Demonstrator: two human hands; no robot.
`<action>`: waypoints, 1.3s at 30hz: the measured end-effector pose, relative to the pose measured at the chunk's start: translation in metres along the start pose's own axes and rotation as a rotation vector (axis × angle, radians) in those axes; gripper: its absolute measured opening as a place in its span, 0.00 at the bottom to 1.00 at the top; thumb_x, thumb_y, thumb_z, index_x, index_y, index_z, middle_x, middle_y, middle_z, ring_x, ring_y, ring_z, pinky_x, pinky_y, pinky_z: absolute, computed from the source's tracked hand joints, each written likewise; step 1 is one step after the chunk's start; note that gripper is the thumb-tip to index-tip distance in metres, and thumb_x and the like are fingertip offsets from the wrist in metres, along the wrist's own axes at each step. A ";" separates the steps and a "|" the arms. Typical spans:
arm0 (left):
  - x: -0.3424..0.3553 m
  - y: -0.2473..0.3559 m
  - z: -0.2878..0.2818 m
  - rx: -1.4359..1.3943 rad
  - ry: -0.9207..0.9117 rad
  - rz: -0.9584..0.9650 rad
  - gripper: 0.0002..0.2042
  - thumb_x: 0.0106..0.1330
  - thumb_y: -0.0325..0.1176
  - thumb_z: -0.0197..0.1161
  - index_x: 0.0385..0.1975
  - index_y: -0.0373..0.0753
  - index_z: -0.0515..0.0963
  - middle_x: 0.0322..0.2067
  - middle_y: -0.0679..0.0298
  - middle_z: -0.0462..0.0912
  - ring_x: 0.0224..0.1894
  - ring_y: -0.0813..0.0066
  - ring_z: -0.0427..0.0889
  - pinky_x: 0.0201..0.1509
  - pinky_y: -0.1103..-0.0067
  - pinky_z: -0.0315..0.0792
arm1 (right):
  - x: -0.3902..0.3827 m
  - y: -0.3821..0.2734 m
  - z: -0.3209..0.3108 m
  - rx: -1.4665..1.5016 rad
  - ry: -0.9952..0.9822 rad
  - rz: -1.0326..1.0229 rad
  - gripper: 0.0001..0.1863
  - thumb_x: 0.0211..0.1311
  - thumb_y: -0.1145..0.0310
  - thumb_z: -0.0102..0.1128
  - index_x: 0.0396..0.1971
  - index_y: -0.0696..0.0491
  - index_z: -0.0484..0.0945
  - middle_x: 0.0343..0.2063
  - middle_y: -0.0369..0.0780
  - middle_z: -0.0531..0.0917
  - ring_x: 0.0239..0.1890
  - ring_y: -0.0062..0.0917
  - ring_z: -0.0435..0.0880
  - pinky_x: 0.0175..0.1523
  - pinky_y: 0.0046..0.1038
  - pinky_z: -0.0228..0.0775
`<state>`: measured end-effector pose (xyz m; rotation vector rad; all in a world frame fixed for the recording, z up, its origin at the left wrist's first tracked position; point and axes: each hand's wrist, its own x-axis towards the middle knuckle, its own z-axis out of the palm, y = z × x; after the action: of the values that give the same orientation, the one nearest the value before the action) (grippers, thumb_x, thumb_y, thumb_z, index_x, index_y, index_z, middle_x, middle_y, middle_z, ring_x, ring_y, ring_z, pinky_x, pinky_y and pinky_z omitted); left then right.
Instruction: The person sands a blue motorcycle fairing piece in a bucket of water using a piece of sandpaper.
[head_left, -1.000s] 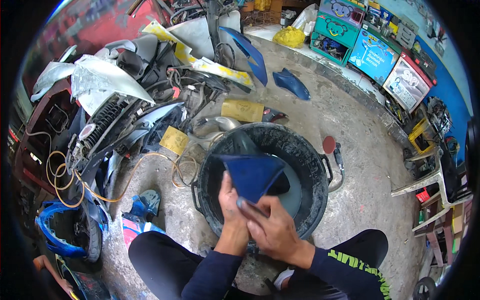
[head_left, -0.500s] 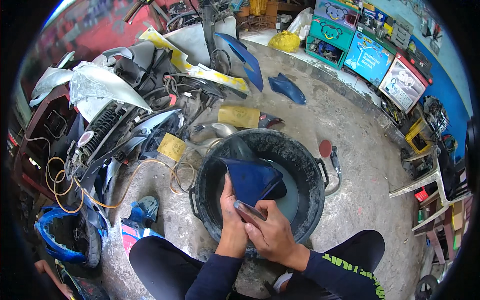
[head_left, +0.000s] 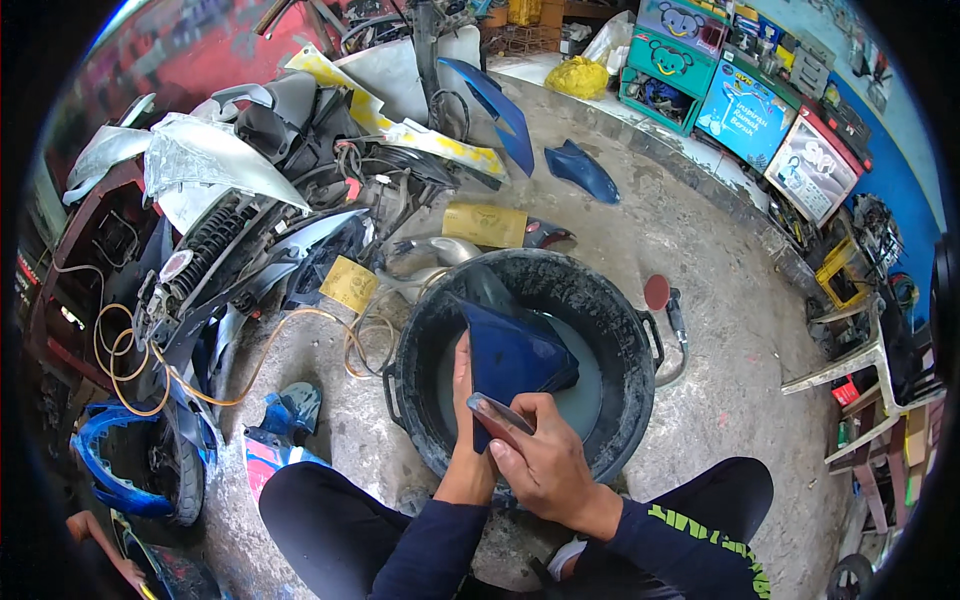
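Observation:
A dark blue motorcycle body panel (head_left: 515, 350) is held tilted over a round black tub (head_left: 625, 400) with cloudy water (head_left: 590, 370) in the bottom. My left hand (head_left: 466, 455) grips the panel along its left edge, fingers partly hidden behind it. In my right hand (head_left: 550, 468) is a flat, dark sanding pad (head_left: 503, 415), pinched between thumb and fingers. The pad lies over the panel's lower end; whether it touches the surface, I cannot tell. Part of another dark piece (head_left: 488, 288) shows inside the tub behind the panel.
Yellow sandpaper sheets (head_left: 484, 225) lie beyond the tub, and a sander with a round red disc (head_left: 657, 292) is to its right. A tan hose (head_left: 240, 402) curls on the left, beside piled body panels (head_left: 215, 165). Another blue panel (head_left: 582, 172) rests on the floor farther off.
The blue panel has turned in my left hand, its lower end now covering more of the palm. My right hand keeps its hold on the pad. The whole view has shifted slightly.

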<state>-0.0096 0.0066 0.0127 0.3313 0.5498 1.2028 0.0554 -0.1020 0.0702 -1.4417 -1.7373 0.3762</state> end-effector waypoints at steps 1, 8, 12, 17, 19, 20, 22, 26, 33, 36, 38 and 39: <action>-0.001 0.001 0.002 -0.034 0.060 -0.011 0.14 0.77 0.38 0.56 0.58 0.42 0.71 0.41 0.63 0.81 0.38 0.76 0.83 0.41 0.79 0.82 | -0.001 0.000 0.002 -0.012 0.004 -0.005 0.21 0.65 0.67 0.57 0.55 0.58 0.81 0.41 0.47 0.74 0.39 0.37 0.78 0.44 0.36 0.74; 0.020 -0.024 -0.037 0.134 0.107 0.130 0.14 0.79 0.42 0.53 0.55 0.42 0.71 0.39 0.66 0.81 0.35 0.79 0.81 0.39 0.79 0.81 | 0.007 0.006 0.002 -0.071 0.063 -0.029 0.22 0.62 0.68 0.58 0.56 0.56 0.82 0.40 0.46 0.74 0.37 0.36 0.78 0.42 0.35 0.74; 0.016 -0.013 -0.026 0.086 0.111 0.081 0.14 0.77 0.43 0.57 0.54 0.43 0.72 0.39 0.66 0.80 0.36 0.81 0.80 0.40 0.82 0.78 | -0.012 0.000 0.011 -0.032 0.039 -0.082 0.22 0.61 0.71 0.59 0.56 0.56 0.81 0.39 0.45 0.75 0.36 0.36 0.78 0.41 0.36 0.74; 0.016 -0.019 -0.030 0.066 0.131 0.028 0.12 0.76 0.39 0.59 0.52 0.42 0.71 0.38 0.65 0.81 0.35 0.79 0.81 0.38 0.81 0.80 | 0.002 0.007 0.004 -0.097 0.078 -0.038 0.22 0.60 0.71 0.59 0.56 0.56 0.82 0.39 0.45 0.75 0.36 0.35 0.79 0.41 0.35 0.74; 0.014 -0.015 -0.024 0.086 0.115 0.036 0.13 0.76 0.41 0.59 0.52 0.41 0.72 0.38 0.66 0.81 0.35 0.80 0.80 0.39 0.81 0.80 | -0.013 0.003 0.012 -0.050 0.077 -0.056 0.22 0.61 0.71 0.59 0.56 0.57 0.82 0.39 0.45 0.75 0.36 0.35 0.79 0.41 0.35 0.74; 0.014 -0.015 -0.022 0.095 0.110 0.040 0.14 0.76 0.42 0.60 0.52 0.41 0.72 0.38 0.66 0.81 0.35 0.81 0.80 0.40 0.81 0.79 | -0.018 0.003 0.014 0.002 0.070 -0.071 0.22 0.61 0.70 0.58 0.56 0.57 0.82 0.39 0.46 0.75 0.37 0.36 0.79 0.41 0.35 0.74; 0.025 -0.025 -0.039 0.154 0.068 0.100 0.14 0.76 0.42 0.59 0.52 0.41 0.72 0.39 0.66 0.81 0.37 0.81 0.80 0.42 0.81 0.79 | -0.006 0.005 0.008 -0.035 0.041 -0.076 0.22 0.62 0.69 0.57 0.56 0.57 0.82 0.40 0.46 0.75 0.37 0.36 0.79 0.42 0.35 0.74; 0.022 -0.033 -0.038 0.071 0.090 0.047 0.14 0.76 0.42 0.58 0.52 0.40 0.72 0.38 0.65 0.81 0.37 0.79 0.81 0.43 0.81 0.80 | -0.005 0.002 0.011 -0.026 0.089 -0.012 0.22 0.63 0.68 0.56 0.56 0.55 0.82 0.39 0.45 0.75 0.37 0.36 0.78 0.43 0.34 0.74; 0.030 -0.041 -0.048 0.067 0.134 0.031 0.11 0.76 0.38 0.58 0.51 0.40 0.73 0.38 0.65 0.82 0.36 0.80 0.81 0.41 0.81 0.79 | -0.005 0.006 0.011 -0.042 0.089 -0.025 0.22 0.64 0.68 0.56 0.57 0.53 0.81 0.38 0.45 0.74 0.37 0.37 0.77 0.42 0.37 0.72; 0.022 -0.028 -0.024 0.099 0.185 0.009 0.12 0.76 0.38 0.59 0.52 0.40 0.73 0.38 0.66 0.82 0.38 0.81 0.80 0.42 0.82 0.78 | -0.016 0.003 0.008 -0.016 0.064 -0.018 0.22 0.64 0.67 0.57 0.58 0.52 0.81 0.37 0.45 0.74 0.37 0.38 0.77 0.42 0.38 0.72; 0.034 -0.043 -0.054 0.107 0.150 0.085 0.10 0.75 0.36 0.59 0.51 0.40 0.73 0.37 0.66 0.82 0.36 0.80 0.80 0.41 0.81 0.79 | 0.001 0.015 0.012 -0.053 0.124 0.010 0.21 0.65 0.66 0.57 0.58 0.51 0.81 0.38 0.45 0.74 0.37 0.38 0.78 0.43 0.39 0.73; 0.033 -0.043 -0.047 0.085 0.190 0.043 0.09 0.75 0.35 0.59 0.49 0.40 0.73 0.36 0.66 0.81 0.35 0.80 0.81 0.39 0.81 0.79 | -0.001 0.011 0.011 -0.045 0.094 0.037 0.21 0.65 0.66 0.56 0.57 0.51 0.81 0.37 0.46 0.74 0.37 0.39 0.78 0.42 0.39 0.73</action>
<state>0.0058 0.0209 -0.0559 0.3037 0.7633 1.2620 0.0542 -0.0969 0.0552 -1.5014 -1.6557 0.2862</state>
